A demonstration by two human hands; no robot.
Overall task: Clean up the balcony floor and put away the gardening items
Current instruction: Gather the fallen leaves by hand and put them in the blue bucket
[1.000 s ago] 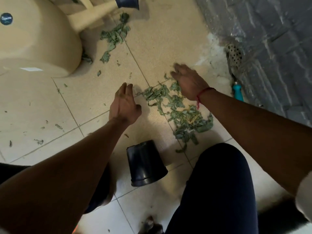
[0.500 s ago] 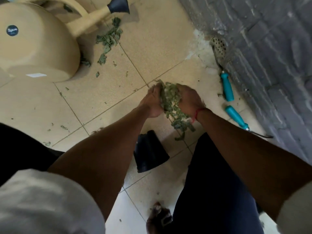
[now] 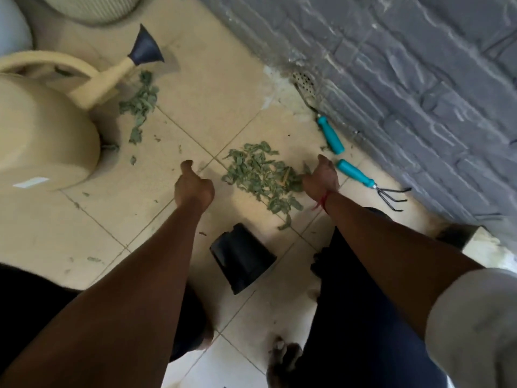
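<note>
Head view | left hand [image 3: 194,186] fingers curled, empty | right hand [image 3: 321,177] fingers hidden, cannot tell | risk: loose leaf pile [image 3: 257,175] scatters if scooped carelessly

A person wears a pale grey short sleeve [image 3: 475,317], seen low to the right of a black pot [image 3: 242,257], and dark navy trousers [image 3: 363,317] covering the legs on either side of the pot. A red thread [image 3: 324,201] with loose ends is tied round the wrist of the right hand [image 3: 321,177], up and right of the pot. Both forearms [image 3: 140,275] are bare, as is the blurred foot [image 3: 282,357] below the pot.
</note>
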